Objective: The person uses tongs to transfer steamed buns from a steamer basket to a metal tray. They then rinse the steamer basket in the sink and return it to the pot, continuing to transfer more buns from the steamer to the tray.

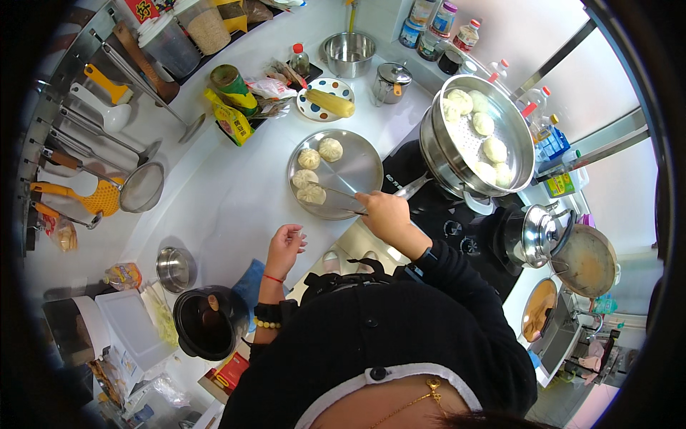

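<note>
My right hand [390,214] grips thin metal tongs [343,193], or possibly chopsticks. Their two prongs reach over the round steel tray [351,153], one on each side of the nearest pleated bun [311,194]; whether they touch it, I cannot tell. Several pleated buns, among them one at the far side [330,149], sit along the tray's left half. Over the counter's front edge, my left hand [285,246] is loosely curled with nothing in it. To the right, a perforated steel steamer [477,80] holds several paler buns [494,149] and stands on the black stove [455,230].
A pan handle [414,187] juts from under the steamer towards my right hand. Behind the tray lies a dotted plate [325,88] with corn on it. A steel kettle [536,236] stands at right, a dark pot [206,322] and steel bowl [176,268] at left.
</note>
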`<state>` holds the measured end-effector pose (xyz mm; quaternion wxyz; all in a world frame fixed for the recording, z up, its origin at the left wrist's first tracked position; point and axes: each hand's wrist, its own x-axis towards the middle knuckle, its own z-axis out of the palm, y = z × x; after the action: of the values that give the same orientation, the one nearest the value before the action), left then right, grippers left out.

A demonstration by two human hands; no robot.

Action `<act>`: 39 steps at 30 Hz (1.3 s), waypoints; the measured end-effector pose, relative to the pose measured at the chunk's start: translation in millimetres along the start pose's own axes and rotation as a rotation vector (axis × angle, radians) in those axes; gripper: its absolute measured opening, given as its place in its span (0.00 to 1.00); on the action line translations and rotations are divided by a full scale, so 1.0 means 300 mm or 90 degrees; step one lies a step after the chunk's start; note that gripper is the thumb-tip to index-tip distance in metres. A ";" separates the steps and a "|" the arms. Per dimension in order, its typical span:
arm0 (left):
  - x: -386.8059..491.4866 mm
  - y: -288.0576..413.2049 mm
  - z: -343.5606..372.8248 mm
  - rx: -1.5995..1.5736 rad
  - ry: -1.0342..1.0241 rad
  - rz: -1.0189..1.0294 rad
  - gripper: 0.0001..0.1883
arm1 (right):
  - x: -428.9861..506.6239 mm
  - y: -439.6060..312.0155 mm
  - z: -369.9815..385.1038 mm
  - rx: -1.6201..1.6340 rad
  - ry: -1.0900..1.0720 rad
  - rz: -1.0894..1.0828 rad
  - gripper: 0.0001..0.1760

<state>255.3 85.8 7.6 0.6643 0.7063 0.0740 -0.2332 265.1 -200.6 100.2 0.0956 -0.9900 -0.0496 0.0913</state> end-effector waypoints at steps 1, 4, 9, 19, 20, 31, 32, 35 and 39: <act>0.001 -0.002 -0.002 0.001 0.003 -0.005 0.11 | 0.008 -0.005 0.009 -0.011 -0.002 0.000 0.23; 0.003 -0.010 -0.004 0.003 -0.001 -0.010 0.11 | 0.038 -0.022 0.026 -0.046 -0.019 0.000 0.17; 0.019 -0.014 0.000 -0.001 -0.022 0.023 0.11 | 0.075 -0.055 0.018 -0.074 -0.039 -0.019 0.14; 0.036 0.004 0.026 0.011 -0.034 -0.001 0.11 | 0.092 -0.075 -0.027 -0.096 -0.107 0.009 0.09; 0.039 0.004 0.027 0.011 -0.037 0.005 0.12 | 0.097 -0.072 -0.039 -0.097 -0.123 0.013 0.10; 0.097 0.025 0.057 0.032 -0.083 0.029 0.12 | -0.236 0.196 -0.434 0.166 0.270 0.096 0.37; 0.105 0.035 0.072 0.034 -0.100 0.031 0.13 | -0.290 0.239 -0.474 0.148 0.288 0.167 0.37; 0.129 0.069 0.111 0.053 -0.124 0.015 0.13 | -0.425 0.364 -0.550 0.118 0.410 0.315 0.37; 0.155 0.096 0.167 0.066 -0.154 0.016 0.14 | -0.546 0.533 -0.602 0.083 0.357 0.540 0.39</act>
<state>296.5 24.3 13.3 0.6340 0.7071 -0.0276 -0.3118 152.1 -408.4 270.9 0.1211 -0.9013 0.3901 -0.1443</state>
